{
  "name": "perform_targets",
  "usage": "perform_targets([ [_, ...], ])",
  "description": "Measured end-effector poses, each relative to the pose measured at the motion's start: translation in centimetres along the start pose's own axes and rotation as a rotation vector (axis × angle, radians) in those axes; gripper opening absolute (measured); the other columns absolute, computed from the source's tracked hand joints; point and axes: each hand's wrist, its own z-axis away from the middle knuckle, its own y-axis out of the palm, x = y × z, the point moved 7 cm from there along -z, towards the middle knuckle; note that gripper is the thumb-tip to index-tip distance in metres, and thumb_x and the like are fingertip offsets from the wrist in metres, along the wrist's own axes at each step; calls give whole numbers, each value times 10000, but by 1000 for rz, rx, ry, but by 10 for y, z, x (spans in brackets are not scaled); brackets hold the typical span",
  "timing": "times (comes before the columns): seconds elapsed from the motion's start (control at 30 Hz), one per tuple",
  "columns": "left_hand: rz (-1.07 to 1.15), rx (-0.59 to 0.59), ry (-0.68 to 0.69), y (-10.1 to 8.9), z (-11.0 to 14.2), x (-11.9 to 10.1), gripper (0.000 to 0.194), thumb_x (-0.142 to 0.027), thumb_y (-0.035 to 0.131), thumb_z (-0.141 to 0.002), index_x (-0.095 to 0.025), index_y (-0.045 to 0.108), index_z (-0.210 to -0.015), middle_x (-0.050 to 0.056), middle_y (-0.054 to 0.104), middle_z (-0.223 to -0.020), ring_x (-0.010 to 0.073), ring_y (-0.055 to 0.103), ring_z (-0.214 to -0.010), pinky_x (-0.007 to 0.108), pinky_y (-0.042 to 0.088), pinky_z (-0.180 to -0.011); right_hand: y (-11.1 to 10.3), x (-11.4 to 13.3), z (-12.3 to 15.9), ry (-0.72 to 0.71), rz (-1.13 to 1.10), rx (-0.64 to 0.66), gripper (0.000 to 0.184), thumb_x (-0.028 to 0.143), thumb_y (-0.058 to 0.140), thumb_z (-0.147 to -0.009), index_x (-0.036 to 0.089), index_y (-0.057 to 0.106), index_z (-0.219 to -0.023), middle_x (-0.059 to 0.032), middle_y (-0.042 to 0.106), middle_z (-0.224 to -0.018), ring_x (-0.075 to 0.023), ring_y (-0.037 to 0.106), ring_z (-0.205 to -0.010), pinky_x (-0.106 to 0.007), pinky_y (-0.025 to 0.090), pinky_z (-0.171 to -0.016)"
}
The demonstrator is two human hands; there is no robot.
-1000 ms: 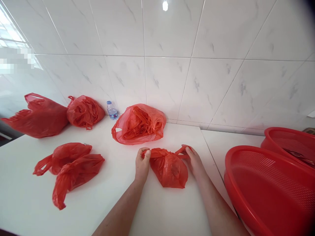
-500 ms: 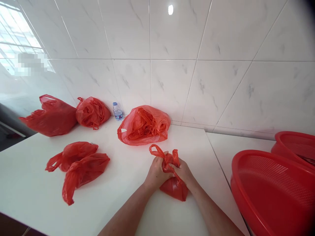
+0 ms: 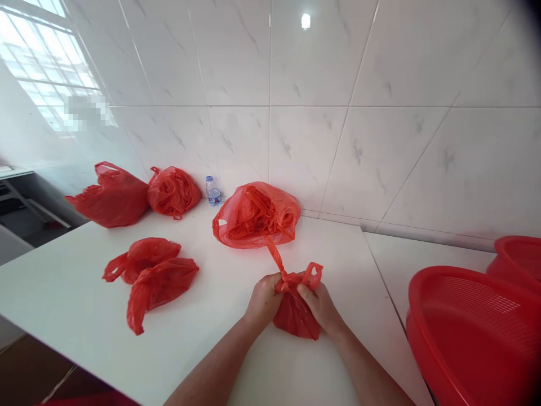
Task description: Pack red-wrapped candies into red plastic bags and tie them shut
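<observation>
A small red plastic bag point(image 3: 292, 317) lies on the white table point(image 3: 63, 293) right in front of me. My left hand point(image 3: 262, 298) and my right hand point(image 3: 318, 304) are both closed round its gathered neck. One handle sticks up and back as a long strip, the other forms a small loop above my right hand. Just behind stands a larger, half-open red bag point(image 3: 256, 215) stuffed with more red plastic.
Two filled red bags point(image 3: 154, 276) lie to the left. Two bigger ones point(image 3: 127, 194) and a small water bottle point(image 3: 212, 191) stand by the tiled wall. Red perforated baskets point(image 3: 473, 332) sit at the right. The table's left edge drops off near a window.
My hands came together from the bag's two sides and bunched its handles at the neck. One handle is now pulled out long. The view has swung to the left.
</observation>
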Motion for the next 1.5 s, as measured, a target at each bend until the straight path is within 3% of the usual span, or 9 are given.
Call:
perform_targets([
  [0.2,141,-324,-106,-88,26,29,115,-203,446,-749,-191,426,-636,-41,464,-619,119,428,-590,207,334,-532,-16,-33,-9,92,-93,-158,511,587,302,-893,187,616,-934,-80,638,-902,-206,588,-872,-322,465,-776],
  [0.47,-353,-647,-114,-224,30,45,72,-255,483,-730,-204,508,-686,-30,483,-595,155,472,-570,243,366,-530,-7,-35,-12,163,55,-121,428,567,434,-843,188,633,-856,-53,634,-840,-196,575,-840,-307,444,-771],
  [0.6,-641,-766,-249,-254,25,42,304,-299,541,-746,-187,561,-1028,92,597,-941,300,556,-926,403,457,-775,-7,-34,-12,164,76,-121,414,549,432,-836,186,630,-836,-50,645,-853,-186,571,-812,-279,434,-714],
  [0.8,-849,-788,-111,-220,27,36,563,-301,518,-817,-173,385,-1348,149,331,-1417,324,249,-1333,493,251,-1076,-6,-29,-11,144,135,-104,364,523,456,-832,192,606,-806,-24,615,-784,-171,549,-744,-259,406,-645],
  [0.9,-950,-521,-80,-192,17,58,417,-284,477,-847,-232,506,-1259,100,348,-1434,321,200,-1359,538,207,-1082,-6,-25,-11,137,144,-105,327,496,469,-829,200,608,-808,-17,609,-775,-167,537,-724,-260,402,-629],
  [1.0,-1019,-270,-264,-183,13,99,418,-320,493,-835,-221,538,-1238,149,353,-1431,377,183,-1352,672,205,-1002,-6,-22,-10,136,144,-110,296,466,477,-820,208,621,-819,-24,625,-805,-173,540,-728,-271,410,-632],
  [1.1,-1023,-238,-398,-186,14,119,496,-354,501,-830,-165,491,-1289,206,337,-1425,402,177,-1346,707,210,-965,-5,-21,-10,140,152,-109,273,442,476,-814,212,623,-820,-26,634,-809,-178,545,-729,-280,414,-635],
  [1.33,-886,-520,-91,-162,8,58,297,-286,471,-870,-196,588,-1128,121,552,-1158,301,488,-1091,474,378,-943,-3,-21,-11,165,175,-109,223,398,472,-817,224,611,-812,-12,633,-800,-170,537,-718,-282,412,-635],
  [1.5,-643,-285,211,-111,-17,30,225,-217,475,-869,-212,613,-1047,77,586,-1086,240,550,-998,368,443,-882,-2,-22,-11,156,167,-116,210,383,478,-808,222,613,-803,-11,632,-788,-168,538,-704,-283,416,-629],
])
